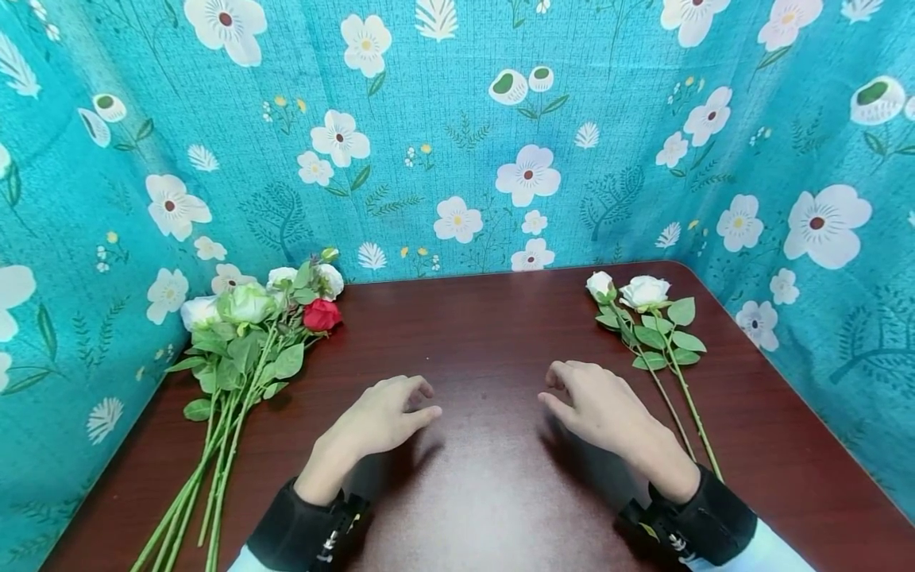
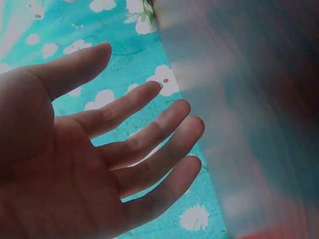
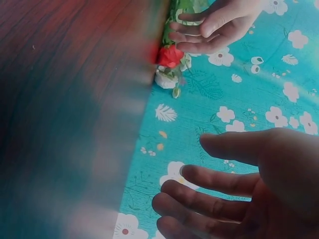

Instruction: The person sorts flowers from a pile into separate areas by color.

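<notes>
My left hand (image 1: 382, 417) hovers over the table's left middle, its fingers relaxed and holding nothing. Opposite it, my right hand (image 1: 600, 405) is held the same way, also with nothing in it. In the left wrist view, the left palm (image 2: 65, 164) shows bare with fingers spread. The right hand's fingers (image 3: 214, 204) are loosely bent in the right wrist view. Left of the left hand lies a bunch of artificial flowers (image 1: 243, 357), white and pale green, with one red rose (image 1: 322, 315). Beyond the right hand lie two white roses, one fuller (image 1: 646, 291) and one smaller (image 1: 601, 286).
The dark brown wooden table (image 1: 465, 342) has a rounded far right corner. A turquoise floral curtain (image 1: 443, 95) hangs along its back and both sides. Long green stems (image 1: 207, 477) from the bunch reach the near left of the table.
</notes>
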Demonstrator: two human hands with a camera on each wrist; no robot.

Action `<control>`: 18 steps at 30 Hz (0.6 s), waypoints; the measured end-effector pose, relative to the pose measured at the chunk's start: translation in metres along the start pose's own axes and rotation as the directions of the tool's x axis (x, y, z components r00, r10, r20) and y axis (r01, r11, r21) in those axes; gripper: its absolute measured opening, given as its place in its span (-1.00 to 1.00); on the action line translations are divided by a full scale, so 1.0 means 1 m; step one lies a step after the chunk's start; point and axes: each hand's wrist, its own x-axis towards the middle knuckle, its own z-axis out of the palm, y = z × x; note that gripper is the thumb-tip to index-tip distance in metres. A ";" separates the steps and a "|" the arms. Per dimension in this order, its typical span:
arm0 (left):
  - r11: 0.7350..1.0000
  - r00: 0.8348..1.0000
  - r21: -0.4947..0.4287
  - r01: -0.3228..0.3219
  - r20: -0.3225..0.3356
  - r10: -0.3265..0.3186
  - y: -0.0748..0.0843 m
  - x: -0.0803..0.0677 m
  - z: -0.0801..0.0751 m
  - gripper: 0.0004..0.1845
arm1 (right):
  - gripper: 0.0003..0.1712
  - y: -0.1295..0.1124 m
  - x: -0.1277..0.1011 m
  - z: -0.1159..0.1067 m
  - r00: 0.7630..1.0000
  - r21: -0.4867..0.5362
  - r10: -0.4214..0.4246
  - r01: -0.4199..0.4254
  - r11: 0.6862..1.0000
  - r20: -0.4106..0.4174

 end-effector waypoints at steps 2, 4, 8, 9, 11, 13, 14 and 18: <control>1.000 1.000 -0.003 0.003 -0.007 -0.003 -0.004 0.000 -0.002 -0.66 | -0.85 0.000 0.000 0.001 1.000 0.005 -0.006 0.006 1.000 0.011; 1.000 1.000 0.003 0.006 -0.016 -0.006 -0.008 0.000 -0.005 -0.65 | -0.85 0.000 -0.001 0.001 1.000 0.010 -0.010 0.010 1.000 0.019; 0.999 0.999 0.041 0.018 -0.036 -0.017 -0.015 0.001 -0.011 -0.64 | -0.85 0.001 -0.001 0.002 0.999 0.014 -0.009 0.008 1.000 0.031; 0.998 0.999 0.049 0.027 -0.039 -0.025 -0.017 0.001 -0.012 -0.63 | -0.85 0.001 -0.001 0.002 0.999 0.014 -0.009 0.009 1.000 0.033; 0.997 0.998 0.065 0.041 -0.046 -0.038 -0.021 0.002 -0.014 -0.63 | -0.84 0.001 -0.001 0.003 0.999 0.011 -0.010 0.010 1.000 0.036; 0.995 0.997 0.076 0.059 -0.052 -0.055 -0.025 0.002 -0.016 -0.63 | -0.84 0.001 -0.001 0.003 0.999 0.011 -0.009 0.009 1.000 0.040; 0.994 0.996 0.082 0.069 -0.055 -0.065 -0.027 0.003 -0.017 -0.63 | -0.84 0.001 0.000 0.003 0.999 0.011 -0.009 0.008 1.000 0.043; 0.988 0.992 0.117 0.103 -0.080 -0.094 -0.034 0.003 -0.020 -0.60 | -0.83 0.001 0.000 0.003 0.999 0.012 -0.001 0.000 1.000 0.054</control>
